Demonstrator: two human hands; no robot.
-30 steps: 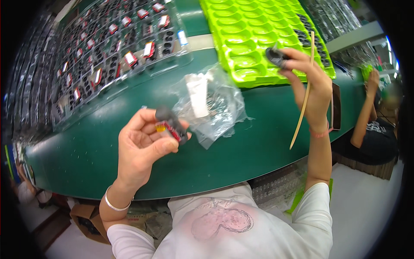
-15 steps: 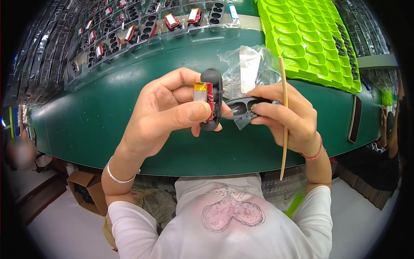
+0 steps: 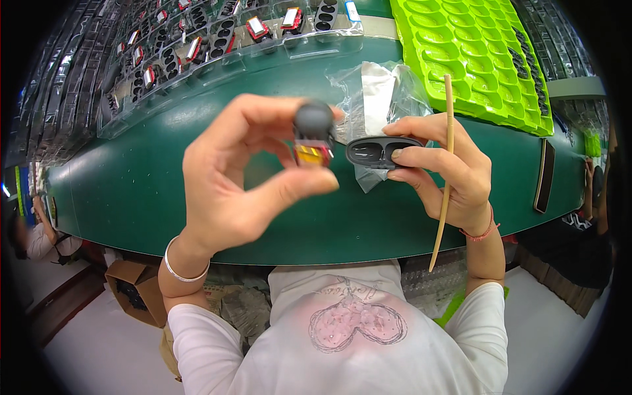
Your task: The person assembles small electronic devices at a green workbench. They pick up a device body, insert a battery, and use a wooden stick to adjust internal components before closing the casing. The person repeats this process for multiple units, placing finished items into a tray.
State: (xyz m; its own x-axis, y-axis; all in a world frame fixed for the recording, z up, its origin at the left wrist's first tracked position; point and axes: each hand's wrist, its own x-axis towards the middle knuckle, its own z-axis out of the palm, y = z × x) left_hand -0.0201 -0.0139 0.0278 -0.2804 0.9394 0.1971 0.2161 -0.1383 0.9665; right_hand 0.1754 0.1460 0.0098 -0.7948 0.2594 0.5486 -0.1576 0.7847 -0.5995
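Between the thumb and fingers of my left hand [image 3: 227,174] is a black plastic insert [image 3: 313,120] with a red circuit board and a yellow-taped battery on it, turned end-on and a little blurred. To its right, my right hand [image 3: 461,168] pinches a black oval case shell [image 3: 367,153], its hollow side facing up. A thin wooden stick [image 3: 438,240] is also held in the right hand, running across the fingers. The insert and the shell are apart. Behind the shell lies a clear plastic bag [image 3: 411,99] with a white slip [image 3: 377,95].
A clear tray [image 3: 250,66] of similar inserts with red boards stands at the back left. The bright green tray [image 3: 447,62] at the back right holds several black parts. A dark flat bar [image 3: 544,174] lies on the green table [image 3: 316,237]. Other people are at both sides.
My left hand has turned the insert from side-on to end-on and drawn it slightly away from the shell. The right hand has tilted the shell level, moving slightly right with the stick.
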